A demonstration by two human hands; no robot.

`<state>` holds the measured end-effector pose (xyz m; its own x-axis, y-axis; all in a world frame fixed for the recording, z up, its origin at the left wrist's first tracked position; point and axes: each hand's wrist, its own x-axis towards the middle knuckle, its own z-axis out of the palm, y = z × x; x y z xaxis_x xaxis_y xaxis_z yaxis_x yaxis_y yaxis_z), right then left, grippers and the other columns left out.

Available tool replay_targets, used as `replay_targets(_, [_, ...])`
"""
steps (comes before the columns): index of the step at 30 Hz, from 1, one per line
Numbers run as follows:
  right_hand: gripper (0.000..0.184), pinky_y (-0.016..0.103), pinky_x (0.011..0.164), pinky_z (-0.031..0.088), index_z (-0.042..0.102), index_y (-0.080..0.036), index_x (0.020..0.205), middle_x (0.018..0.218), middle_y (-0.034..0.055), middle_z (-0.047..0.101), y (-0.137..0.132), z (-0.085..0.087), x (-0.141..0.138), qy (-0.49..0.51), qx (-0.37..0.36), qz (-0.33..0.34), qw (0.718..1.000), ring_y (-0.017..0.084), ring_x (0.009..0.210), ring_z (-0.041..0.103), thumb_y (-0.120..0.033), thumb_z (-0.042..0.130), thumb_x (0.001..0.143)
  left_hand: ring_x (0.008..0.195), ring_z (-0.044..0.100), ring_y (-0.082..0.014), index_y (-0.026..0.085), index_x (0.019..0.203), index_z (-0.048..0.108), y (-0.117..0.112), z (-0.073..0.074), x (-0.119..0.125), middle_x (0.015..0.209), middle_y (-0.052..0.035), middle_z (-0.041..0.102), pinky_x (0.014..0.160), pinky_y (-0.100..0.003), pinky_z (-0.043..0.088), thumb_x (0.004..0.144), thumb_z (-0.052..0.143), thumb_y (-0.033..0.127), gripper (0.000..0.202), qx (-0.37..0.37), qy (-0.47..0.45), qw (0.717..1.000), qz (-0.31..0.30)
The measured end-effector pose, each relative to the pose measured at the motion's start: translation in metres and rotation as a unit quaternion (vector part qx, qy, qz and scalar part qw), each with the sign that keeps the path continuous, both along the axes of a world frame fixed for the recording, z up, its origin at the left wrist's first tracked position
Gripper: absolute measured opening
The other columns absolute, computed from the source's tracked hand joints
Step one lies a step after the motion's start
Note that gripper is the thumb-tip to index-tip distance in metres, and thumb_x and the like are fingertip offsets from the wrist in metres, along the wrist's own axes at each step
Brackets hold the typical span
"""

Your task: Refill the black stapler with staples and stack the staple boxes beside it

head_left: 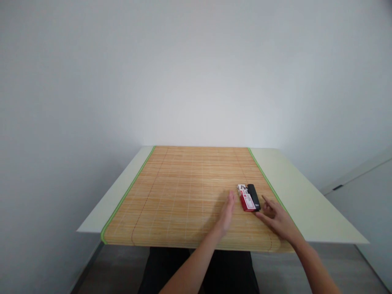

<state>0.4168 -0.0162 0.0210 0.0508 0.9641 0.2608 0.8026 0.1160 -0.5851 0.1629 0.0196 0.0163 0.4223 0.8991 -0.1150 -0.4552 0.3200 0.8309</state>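
Observation:
A black stapler [253,197] lies lengthwise on the bamboo mat [183,196], right of two small boxes. The nearer one is a red and white box [248,202]; beyond it sits a mostly white box [241,189] with red and dark print. My left hand [227,210] is held on edge just left of the boxes, fingers straight, holding nothing and apart from them. To the right of the stapler is my right hand [275,218], thumb and index finger spread. Its thumb tip is at the stapler's near end; whether it touches I cannot tell.
The mat has green borders and hangs over the front edge of a white table [294,196]. A pale wall [196,73] stands behind the table. My legs in dark trousers [229,269] are under the front edge.

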Motion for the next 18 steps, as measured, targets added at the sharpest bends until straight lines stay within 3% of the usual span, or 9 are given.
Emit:
replay_targets(2, [0.075, 0.042, 0.083, 0.053, 0.052, -0.022, 0.148, 0.093, 0.0083, 0.069, -0.01, 0.011, -0.011, 0.03, 0.042, -0.055, 0.997, 0.026, 0.082, 0.063, -0.063, 0.064, 0.087, 0.152, 0.035, -0.0238, 0.028, 0.157, 0.041, -0.005, 0.0, -0.047, 0.165, -0.0057, 0.037, 0.13, -0.044, 0.022, 0.101, 0.042, 0.064, 0.066, 0.098, 0.082, 0.992, 0.008])
replay_targets(4, [0.062, 0.043, 0.084, 0.054, 0.052, -0.025, 0.148, 0.096, 0.0093, 0.07, -0.016, 0.019, -0.041, 0.074, 0.078, -0.086, 0.991, 0.026, 0.085, 0.063, -0.059, 0.055, 0.096, 0.151, 0.039, -0.023, 0.028, 0.153, 0.047, -0.006, -0.001, -0.093, 0.16, -0.0055, 0.046, 0.13, -0.046, 0.022, 0.104, 0.04, 0.059, 0.059, 0.16, 0.193, 0.967, 0.039])
replay_targets(6, [0.052, 0.045, 0.088, 0.056, 0.055, -0.027, 0.144, 0.109, 0.0106, 0.072, -0.014, 0.022, -0.087, 0.106, 0.061, -0.031, 0.992, 0.027, 0.097, 0.066, -0.055, 0.048, 0.101, 0.15, 0.041, -0.0224, 0.028, 0.149, 0.053, 0.001, -0.004, -0.128, 0.156, -0.0043, 0.051, 0.129, -0.046, 0.026, 0.105, 0.037, 0.056, 0.054, 0.202, 0.313, 0.923, 0.091])
replay_targets(8, [0.052, 0.049, 0.107, 0.05, 0.052, -0.029, 0.148, 0.135, 0.01, 0.067, -0.004, 0.017, -0.139, 0.098, 0.024, 0.082, 0.992, 0.028, 0.122, 0.063, -0.053, 0.049, 0.101, 0.148, 0.044, -0.0237, 0.027, 0.149, 0.052, 0.013, -0.009, -0.153, 0.156, -0.0054, 0.051, 0.127, -0.048, 0.031, 0.105, 0.039, 0.052, 0.052, 0.244, 0.429, 0.859, 0.132])
replay_targets(10, [0.062, 0.049, 0.117, 0.041, 0.039, -0.03, 0.157, 0.154, 0.008, 0.053, 0.012, 0.006, -0.184, 0.046, -0.004, 0.163, 0.986, 0.027, 0.14, 0.051, -0.052, 0.051, 0.1, 0.147, 0.045, -0.0266, 0.023, 0.15, 0.05, 0.026, -0.016, -0.168, 0.156, -0.0086, 0.051, 0.126, -0.049, 0.032, 0.101, 0.048, 0.047, 0.054, 0.296, 0.529, 0.782, 0.146])
replay_targets(13, [0.066, 0.052, 0.125, 0.028, 0.03, -0.03, 0.162, 0.164, 0.0055, 0.04, 0.034, -0.014, -0.224, -0.061, -0.037, 0.172, 0.982, 0.028, 0.154, 0.032, -0.05, 0.048, 0.101, 0.15, 0.038, -0.0285, 0.021, 0.15, 0.05, 0.037, -0.026, -0.178, 0.158, -0.0089, 0.048, 0.127, -0.052, 0.029, 0.098, 0.052, 0.038, 0.054, 0.367, 0.615, 0.684, 0.138])
replay_targets(15, [0.063, 0.053, 0.127, 0.02, 0.028, -0.031, 0.162, 0.167, 0.0029, 0.033, 0.04, -0.024, -0.236, -0.115, -0.043, 0.136, 0.983, 0.027, 0.157, 0.024, -0.049, 0.042, 0.103, 0.153, 0.033, -0.0285, 0.022, 0.149, 0.05, 0.038, -0.03, -0.18, 0.161, -0.0077, 0.044, 0.127, -0.052, 0.027, 0.099, 0.051, 0.037, 0.053, 0.394, 0.641, 0.646, 0.128])
replay_targets(18, [0.061, 0.053, 0.127, 0.012, 0.026, -0.032, 0.163, 0.169, 0.0005, 0.027, 0.041, -0.032, -0.243, -0.152, -0.04, 0.092, 0.983, 0.026, 0.158, 0.02, -0.047, 0.035, 0.105, 0.155, 0.029, -0.0281, 0.023, 0.149, 0.051, 0.035, -0.033, -0.18, 0.162, -0.007, 0.042, 0.128, -0.05, 0.025, 0.1, 0.049, 0.038, 0.051, 0.406, 0.663, 0.617, 0.123])
